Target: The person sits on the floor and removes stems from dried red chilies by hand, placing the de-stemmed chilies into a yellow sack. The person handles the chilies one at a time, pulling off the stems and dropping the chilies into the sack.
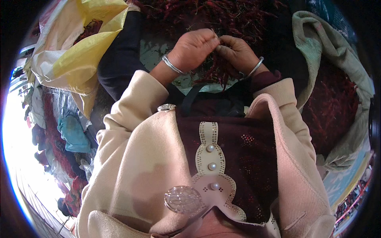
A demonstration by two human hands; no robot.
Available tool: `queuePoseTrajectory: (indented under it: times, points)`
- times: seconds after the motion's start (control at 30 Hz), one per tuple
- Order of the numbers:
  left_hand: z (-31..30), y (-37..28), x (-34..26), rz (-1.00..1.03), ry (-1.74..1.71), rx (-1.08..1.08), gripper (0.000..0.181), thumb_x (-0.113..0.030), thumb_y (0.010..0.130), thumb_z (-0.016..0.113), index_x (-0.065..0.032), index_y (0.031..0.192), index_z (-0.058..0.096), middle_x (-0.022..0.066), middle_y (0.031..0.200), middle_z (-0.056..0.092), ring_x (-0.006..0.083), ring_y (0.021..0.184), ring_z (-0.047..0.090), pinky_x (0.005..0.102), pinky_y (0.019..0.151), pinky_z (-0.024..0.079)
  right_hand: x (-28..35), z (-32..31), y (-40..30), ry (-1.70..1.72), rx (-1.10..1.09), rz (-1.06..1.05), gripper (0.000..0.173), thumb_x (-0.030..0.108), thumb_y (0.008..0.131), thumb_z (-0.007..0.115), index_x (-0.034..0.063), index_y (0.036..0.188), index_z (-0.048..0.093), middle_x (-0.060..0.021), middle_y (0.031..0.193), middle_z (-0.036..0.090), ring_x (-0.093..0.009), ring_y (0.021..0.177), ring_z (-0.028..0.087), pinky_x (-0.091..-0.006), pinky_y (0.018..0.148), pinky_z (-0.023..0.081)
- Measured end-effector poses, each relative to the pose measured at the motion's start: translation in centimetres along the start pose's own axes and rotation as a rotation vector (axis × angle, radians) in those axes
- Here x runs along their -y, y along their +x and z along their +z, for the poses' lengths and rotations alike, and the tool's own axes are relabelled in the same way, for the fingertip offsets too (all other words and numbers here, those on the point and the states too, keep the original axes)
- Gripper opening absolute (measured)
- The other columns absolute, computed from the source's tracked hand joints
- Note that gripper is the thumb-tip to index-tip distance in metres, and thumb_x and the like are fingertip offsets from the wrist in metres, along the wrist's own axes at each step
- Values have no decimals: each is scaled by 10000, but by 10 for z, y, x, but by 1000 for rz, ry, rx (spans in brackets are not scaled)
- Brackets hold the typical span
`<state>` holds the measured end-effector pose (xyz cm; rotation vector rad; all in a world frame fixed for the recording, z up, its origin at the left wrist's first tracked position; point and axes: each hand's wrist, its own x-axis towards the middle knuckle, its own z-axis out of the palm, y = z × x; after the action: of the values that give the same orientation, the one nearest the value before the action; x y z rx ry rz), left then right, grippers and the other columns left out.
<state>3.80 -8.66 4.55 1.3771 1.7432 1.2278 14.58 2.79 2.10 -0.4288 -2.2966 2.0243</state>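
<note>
My left hand and my right hand meet fingertip to fingertip above my lap. Each wears a silver bangle at the wrist. A bunch of dried red chillies hangs below my right hand, whose curled fingers seem closed around its upper part. My left thumb and fingers are pinched together at my right thumb tip; whatever lies between them is hidden. Beyond both hands spreads a large heap of dried red chillies with pale stems. A pale sheet strewn with bits of stem shows beneath my left hand.
A yellow and white woven sack, its mouth agape, stands at the left with red chillies inside. To the right, a grey-green sack has its rim folded around more chillies. A blue plastic bag lies at the left.
</note>
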Motion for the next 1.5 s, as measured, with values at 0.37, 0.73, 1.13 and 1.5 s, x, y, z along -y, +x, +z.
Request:
queuePoseTrajectory:
  times: [0.37, 0.73, 1.13, 1.5]
  points:
    - [-16, -40, 44, -346, 980, 750, 394, -73, 649, 467, -78, 1034, 379, 158, 744, 533, 299, 723, 521, 371, 615, 410, -36, -26, 6, 210, -91, 65, 119, 149, 749, 514, 38, 789, 507, 35, 694, 450, -32, 630, 391, -159, 566, 343]
    - [4, -32, 100, -358, 1155, 696, 205, -103, 657, 468, -63, 857, 454, 123, 754, 541, 273, 744, 527, 354, 606, 418, -42, -18, 10, 208, -92, 113, 133, 165, 730, 546, 43, 724, 494, 40, 657, 433, -35, 600, 376, -167, 536, 336]
    - [-19, -22, 50, -481, 97, 178, 208, -154, 655, 539, -21, 808, 496, 61, 728, 510, 164, 654, 471, 268, 595, 383, -40, -16, 10, 406, -26, 167, 110, 132, 722, 546, 44, 772, 502, 23, 697, 471, -49, 624, 434, -168, 561, 374]
    - [16, -12, 41, -771, -766, 194, 112, -119, 701, 535, -37, 761, 486, 9, 632, 500, 89, 559, 466, 197, 512, 389, -44, -15, 9, 527, 91, 151, 164, 101, 730, 514, 32, 879, 504, -10, 786, 507, -75, 710, 480, -195, 650, 406]
